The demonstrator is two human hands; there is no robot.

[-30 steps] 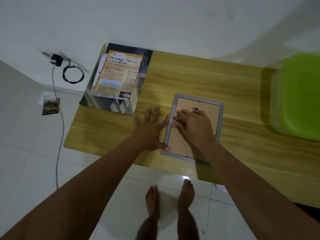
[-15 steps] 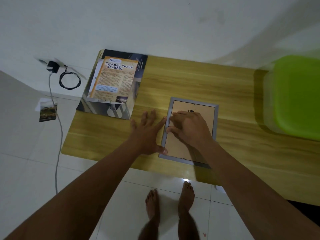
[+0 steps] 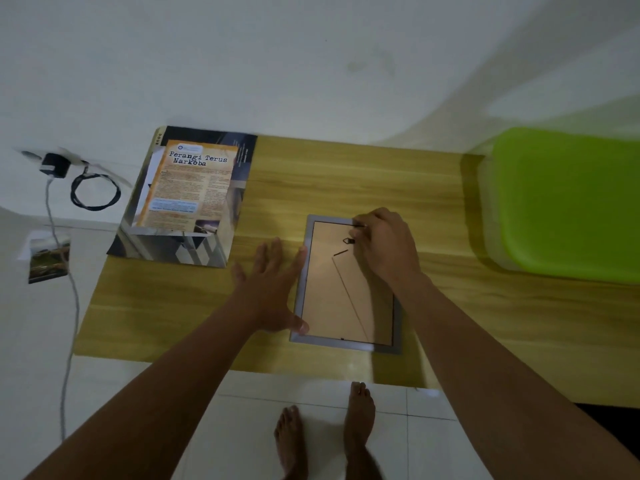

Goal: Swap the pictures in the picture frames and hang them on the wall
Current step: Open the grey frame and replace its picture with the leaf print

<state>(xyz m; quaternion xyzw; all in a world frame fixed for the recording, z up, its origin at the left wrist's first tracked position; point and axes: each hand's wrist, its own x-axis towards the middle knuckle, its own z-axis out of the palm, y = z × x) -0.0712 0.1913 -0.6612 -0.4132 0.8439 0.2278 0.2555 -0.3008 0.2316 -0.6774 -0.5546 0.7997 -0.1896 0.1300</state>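
While the picture frame [image 3: 337, 296] lies face-down on the counter [image 3: 346, 178], brown backing up, its long axis runs pretty much straight away from the person. It leans a touch to the right at the far end, and the end with the little hanger [image 3: 349, 241] points at the wall. It sits near the counter's front edge, roughly mid-width. The left hand [image 3: 273, 289] is flat on the wood just beside the frame's left side, fingers straight and spread, thumb tip touching the near-left corner. The right hand [image 3: 388, 244] is over the far end, fingers curled together and pinching at a small dark tab [image 3: 360, 225] on the top edge. An orange leaflet [image 3: 190, 185] lies on a dark magazine at the far-left corner, a green-lidded box [image 3: 568, 202] sits off right, and a loose photo [image 3: 48, 259] is on the floor.
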